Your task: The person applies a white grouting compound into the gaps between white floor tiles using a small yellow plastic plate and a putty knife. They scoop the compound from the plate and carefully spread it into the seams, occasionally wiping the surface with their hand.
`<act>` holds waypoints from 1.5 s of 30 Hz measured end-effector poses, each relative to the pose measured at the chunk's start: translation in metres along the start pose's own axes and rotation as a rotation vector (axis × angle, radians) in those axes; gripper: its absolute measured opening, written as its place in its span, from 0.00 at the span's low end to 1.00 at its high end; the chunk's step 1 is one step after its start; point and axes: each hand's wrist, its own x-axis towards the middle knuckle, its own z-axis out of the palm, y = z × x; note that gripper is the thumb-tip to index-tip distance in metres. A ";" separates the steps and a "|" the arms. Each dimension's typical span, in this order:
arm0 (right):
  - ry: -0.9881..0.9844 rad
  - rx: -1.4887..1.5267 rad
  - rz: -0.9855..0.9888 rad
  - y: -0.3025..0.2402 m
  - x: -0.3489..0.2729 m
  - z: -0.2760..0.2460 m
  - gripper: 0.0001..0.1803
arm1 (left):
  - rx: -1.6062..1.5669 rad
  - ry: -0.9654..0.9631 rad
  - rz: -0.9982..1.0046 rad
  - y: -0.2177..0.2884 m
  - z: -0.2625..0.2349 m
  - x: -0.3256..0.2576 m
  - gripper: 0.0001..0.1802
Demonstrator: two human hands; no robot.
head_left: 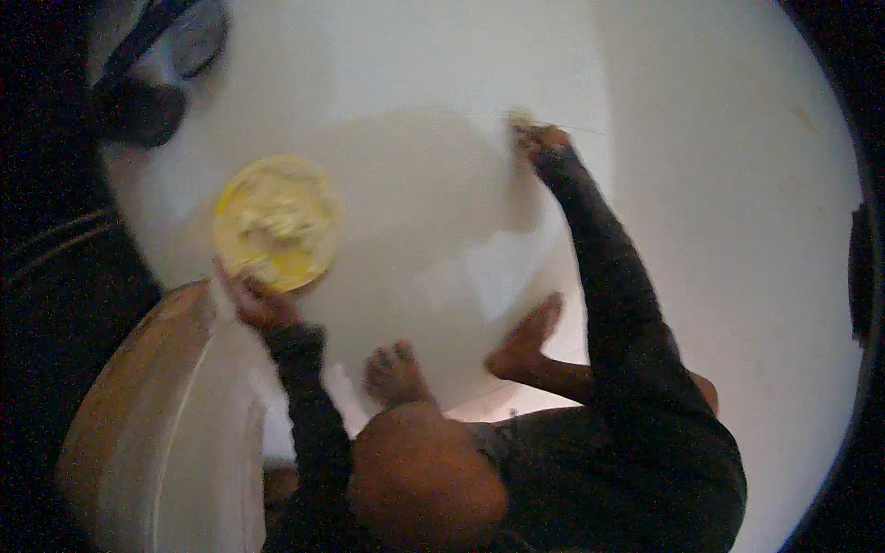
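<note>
At the left, my left hand (261, 302) grips the near rim of a round yellow bowl (222, 221). A loose, pale cream heap (277, 214) fills much of it, and yellow shows around the heap; what it is made of is too blurred to tell. My right arm stretches far forward to the right. At its end my right hand (548, 144) is closed on a small pale clump (520, 117), low over the white floor (719, 230). Blur hides the clump's kind and whether it touches the floor.
My bare feet (395, 373) rest on the floor between my arms, below my bent knee (429, 470). Dark objects (143, 111) lie at the far left. A brown and pale curved surface (138, 396) rises at the near left. Something dark (859, 276) stands at the right edge.
</note>
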 end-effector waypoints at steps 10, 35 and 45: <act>-0.030 0.115 0.448 0.026 -0.022 -0.015 0.21 | -0.099 0.065 0.072 0.024 -0.009 0.007 0.32; 0.196 0.111 0.432 0.116 -0.082 0.028 0.22 | -0.177 0.052 0.011 0.042 -0.004 0.000 0.30; 0.269 -0.319 -0.255 0.166 -0.038 -0.009 0.09 | -0.158 0.052 0.004 0.041 -0.004 0.002 0.31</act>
